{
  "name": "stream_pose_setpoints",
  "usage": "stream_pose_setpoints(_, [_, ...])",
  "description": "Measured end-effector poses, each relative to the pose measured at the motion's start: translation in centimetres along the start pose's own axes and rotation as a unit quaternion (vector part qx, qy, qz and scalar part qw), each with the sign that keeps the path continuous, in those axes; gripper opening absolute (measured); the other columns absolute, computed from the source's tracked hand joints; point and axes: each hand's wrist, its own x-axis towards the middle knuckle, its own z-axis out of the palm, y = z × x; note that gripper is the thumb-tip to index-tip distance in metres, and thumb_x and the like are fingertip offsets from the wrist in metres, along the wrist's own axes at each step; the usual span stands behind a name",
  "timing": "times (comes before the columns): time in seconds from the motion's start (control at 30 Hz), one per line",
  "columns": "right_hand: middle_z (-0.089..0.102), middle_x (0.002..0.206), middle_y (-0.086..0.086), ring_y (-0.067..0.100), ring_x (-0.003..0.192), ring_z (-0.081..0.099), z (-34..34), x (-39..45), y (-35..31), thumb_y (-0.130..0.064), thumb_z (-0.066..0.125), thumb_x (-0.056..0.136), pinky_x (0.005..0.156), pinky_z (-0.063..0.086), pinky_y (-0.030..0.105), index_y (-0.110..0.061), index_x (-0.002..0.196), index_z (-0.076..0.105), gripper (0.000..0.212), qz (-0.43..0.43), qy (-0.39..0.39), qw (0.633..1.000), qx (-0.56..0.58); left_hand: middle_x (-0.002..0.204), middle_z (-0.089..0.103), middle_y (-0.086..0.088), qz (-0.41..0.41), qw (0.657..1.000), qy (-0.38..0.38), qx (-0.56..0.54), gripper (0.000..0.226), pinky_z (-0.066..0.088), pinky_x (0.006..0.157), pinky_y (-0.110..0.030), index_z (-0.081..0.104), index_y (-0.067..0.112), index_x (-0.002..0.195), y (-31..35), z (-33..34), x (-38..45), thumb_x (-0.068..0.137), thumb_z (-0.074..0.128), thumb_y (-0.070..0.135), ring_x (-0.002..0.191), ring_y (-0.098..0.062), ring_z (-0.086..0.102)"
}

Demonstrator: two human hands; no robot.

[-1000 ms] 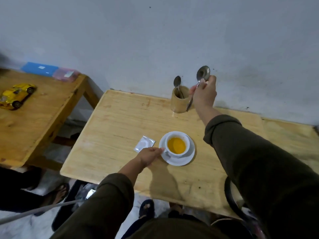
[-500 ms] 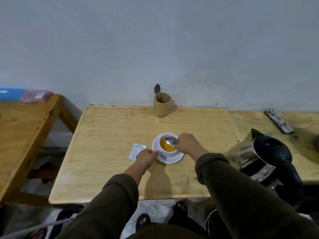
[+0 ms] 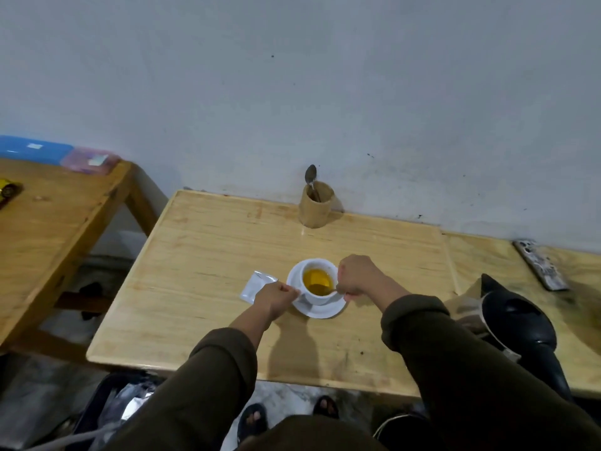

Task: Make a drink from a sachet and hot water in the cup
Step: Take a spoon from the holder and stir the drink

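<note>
Two hands work at a white cup (image 3: 320, 296) that stands upright on a white saucer (image 3: 322, 310), near the middle of a pale wooden table (image 3: 208, 255). The cup opens straight up and holds yellow-orange liquid. The right hand (image 3: 356, 278) is clenched round a spoon (image 3: 330, 290) whose bowl end dips into the liquid; the little of the shaft that shows slants from the drink up and rightward into the fist. The left hand (image 3: 276, 296) pinches the cup at its left side, on what looks like the handle, though the fingers cover it. Just left of that hand a silver sachet (image 3: 255, 286) lies flat, its long axis running from near-left to far-right, partly under the knuckles.

Bare tabletop lies open on all sides of the saucer, widest toward the far edge, where a wooden holder (image 3: 316, 206) with another spoon (image 3: 311, 177) stands against the grey wall (image 3: 292, 92). A dark kettle (image 3: 520, 323) sits to the right at the table's near edge, and a remote-like object (image 3: 540, 265) lies beyond it. A second wooden table (image 3: 48, 222) stands to the left, apart by a gap.
</note>
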Motion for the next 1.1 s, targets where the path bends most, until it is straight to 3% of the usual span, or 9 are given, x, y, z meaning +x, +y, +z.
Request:
stream_pose_setpoints(0.07, [0.070, 0.097, 0.009, 0.021, 0.077, 0.061, -0.3, 0.0, 0.3, -0.017, 0.064, 0.080, 0.057, 0.046, 0.025, -0.010, 0.084, 0.060, 0.009, -0.010, 0.026, 1.000, 0.012, 0.121, 0.065, -0.011, -0.004, 1.000, 0.006, -0.006, 0.037, 0.045, 0.090, -0.032, 0.065, 0.011, 0.115, 0.0, 0.1, -0.1, 0.088, 0.058, 0.036, 0.105, -0.023, 0.057])
stream_pose_setpoints(0.13, [0.067, 0.102, 0.008, 0.023, 0.094, 0.063, -0.3, -0.1, 0.5, -0.015, 0.063, 0.080, 0.074, 0.053, 0.029, -0.008, 0.095, 0.063, 0.017, -0.007, 0.067, 0.994, 0.088, 0.120, 0.066, -0.012, -0.004, 1.000, 0.010, -0.014, 0.036, 0.045, 0.087, -0.032, 0.065, 0.010, 0.113, 0.0, 0.2, -0.1, 0.088, 0.059, 0.036, 0.102, -0.024, 0.058])
stream_pose_setpoints(0.23, [0.066, 0.090, 0.002, 0.019, 0.090, 0.063, 0.4, -0.5, 0.6, -0.016, 0.063, 0.078, 0.057, 0.043, 0.019, -0.020, 0.074, 0.058, 0.006, 0.004, 0.131, 0.960, 0.249, 0.120, 0.066, -0.013, 0.000, 1.000, 0.018, -0.016, 0.038, 0.040, 0.081, -0.028, 0.065, 0.008, 0.113, -0.2, 0.3, -0.1, 0.087, 0.060, 0.036, 0.111, -0.028, 0.059])
stream_pose_setpoints(0.37, [0.074, 0.086, 0.003, 0.019, 0.086, 0.068, 1.3, -0.9, 1.0, -0.021, 0.061, 0.082, 0.068, 0.051, 0.024, -0.026, 0.071, 0.061, 0.012, -0.015, 0.169, 0.909, 0.382, 0.121, 0.066, -0.011, -0.001, 0.999, 0.023, -0.029, 0.037, 0.044, 0.089, -0.032, 0.066, 0.009, 0.111, -0.3, 0.5, 0.0, 0.087, 0.061, 0.036, 0.115, -0.027, 0.058])
stream_pose_setpoints(0.5, [0.076, 0.087, 0.005, 0.017, 0.086, 0.066, 0.6, -1.3, 1.8, -0.020, 0.058, 0.089, 0.075, 0.047, 0.025, -0.014, 0.090, 0.071, 0.014, -0.093, 0.218, 0.898, 0.371, 0.119, 0.066, -0.010, -0.001, 0.999, 0.022, -0.043, 0.028, 0.039, 0.080, -0.027, 0.067, 0.010, 0.104, -0.2, 0.5, 0.2, 0.087, 0.061, 0.032, 0.097, -0.020, 0.055])
stream_pose_setpoints(0.63, [0.073, 0.093, 0.007, 0.014, 0.085, 0.062, -0.3, -1.7, 2.3, -0.011, 0.062, 0.086, 0.078, 0.046, 0.020, -0.009, 0.091, 0.071, 0.010, -0.176, 0.205, 0.902, 0.337, 0.102, 0.063, -0.006, 0.000, 0.998, 0.018, -0.052, 0.020, 0.039, 0.074, -0.026, 0.065, 0.013, 0.096, -0.2, 0.4, 0.4, 0.086, 0.063, 0.030, 0.090, -0.017, 0.051])
stream_pose_setpoints(0.77, [0.071, 0.097, 0.009, 0.020, 0.090, 0.063, -0.8, -1.8, 2.6, -0.009, 0.061, 0.087, 0.079, 0.049, 0.024, -0.007, 0.093, 0.069, 0.010, -0.209, 0.214, 0.912, 0.281, 0.090, 0.059, 0.000, 0.000, 0.998, 0.019, -0.067, 0.012, 0.037, 0.055, -0.021, 0.062, 0.017, 0.083, -0.3, 0.4, 0.5, 0.085, 0.065, 0.029, 0.081, -0.014, 0.050])
stream_pose_setpoints(0.97, [0.071, 0.096, 0.010, 0.014, 0.082, 0.056, 0.0, -1.6, 3.3, -0.009, 0.055, 0.090, 0.075, 0.039, 0.020, -0.007, 0.092, 0.070, 0.016, -0.193, 0.197, 0.933, 0.230, 0.087, 0.057, 0.001, 0.000, 0.997, 0.016, -0.072, 0.014, 0.038, 0.062, -0.025, 0.063, 0.017, 0.090, -0.4, 0.5, 0.5, 0.086, 0.063, 0.030, 0.073, -0.012, 0.047])
stream_pose_setpoints(1.1, [0.075, 0.086, 0.009, 0.020, 0.085, 0.067, 0.6, -2.1, 3.2, -0.011, 0.054, 0.090, 0.076, 0.047, 0.025, -0.009, 0.089, 0.069, 0.015, -0.170, 0.182, 0.932, 0.263, 0.092, 0.059, 0.000, 0.001, 0.997, 0.023, -0.077, 0.014, 0.039, 0.077, -0.028, 0.064, 0.017, 0.090, -0.7, 0.7, 0.7, 0.087, 0.063, 0.031, 0.087, -0.016, 0.051])
